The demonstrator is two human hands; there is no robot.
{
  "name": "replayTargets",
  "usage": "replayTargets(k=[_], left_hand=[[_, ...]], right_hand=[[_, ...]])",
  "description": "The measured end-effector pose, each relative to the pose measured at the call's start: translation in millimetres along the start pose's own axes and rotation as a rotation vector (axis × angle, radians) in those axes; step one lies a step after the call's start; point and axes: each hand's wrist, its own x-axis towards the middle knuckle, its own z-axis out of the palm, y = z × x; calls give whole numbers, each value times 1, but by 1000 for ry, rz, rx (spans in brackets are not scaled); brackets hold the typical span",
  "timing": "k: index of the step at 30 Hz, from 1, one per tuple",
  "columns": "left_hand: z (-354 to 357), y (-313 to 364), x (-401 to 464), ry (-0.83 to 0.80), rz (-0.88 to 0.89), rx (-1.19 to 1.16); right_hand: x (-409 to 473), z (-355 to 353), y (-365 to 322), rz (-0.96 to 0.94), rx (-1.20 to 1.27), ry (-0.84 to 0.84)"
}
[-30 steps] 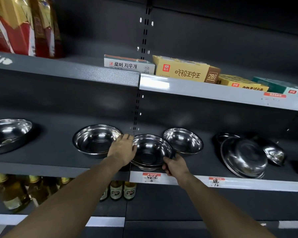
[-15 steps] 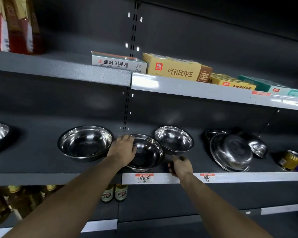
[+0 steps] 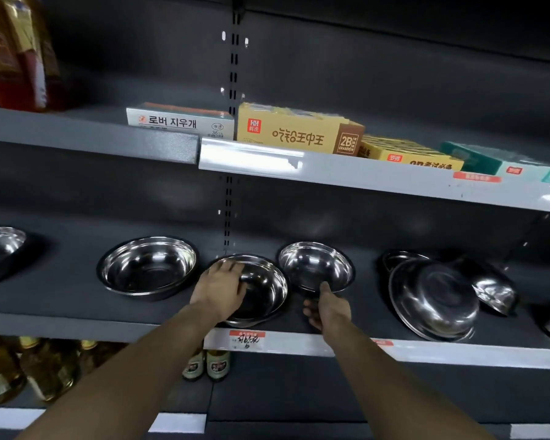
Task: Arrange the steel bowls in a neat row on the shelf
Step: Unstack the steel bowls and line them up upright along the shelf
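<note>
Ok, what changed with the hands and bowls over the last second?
The right hand let go of the middle bowl and reached to the rim of the smaller bowl on its right. The left hand stays on the middle bowl's rim. Other bowls unmoved.
</note>
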Motion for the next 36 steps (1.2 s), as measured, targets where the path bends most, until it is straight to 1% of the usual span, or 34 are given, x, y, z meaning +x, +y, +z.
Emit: replayTargets(k=[5,10,13,17,21,25,29,36], left_hand=[[-5,10,-9,23,-83,22],[-3,18,-24,35,-178,22],[0,25,-32,40,-199,30],[-2,31,-35,29,-203,49],[-7,35,-29,29,-208,28],[-13,34,-22,26,-185,62],[-22,22,-21,39,-174,82],[-34,-9,-27,26,-255,74]], right_hand=[[21,-6,-7,27,0,-67],[32,-10,-8,6,-4,-63],[34,-15,-9,-36,-8,-18],[31,-26,-8,-54,50,71],[28,-36,-12,-71,121,111],[23,-39,-22,-139,163,123],[10,-29,-32,-223,186,73],[-12,9,-27,-260,227,-127]])
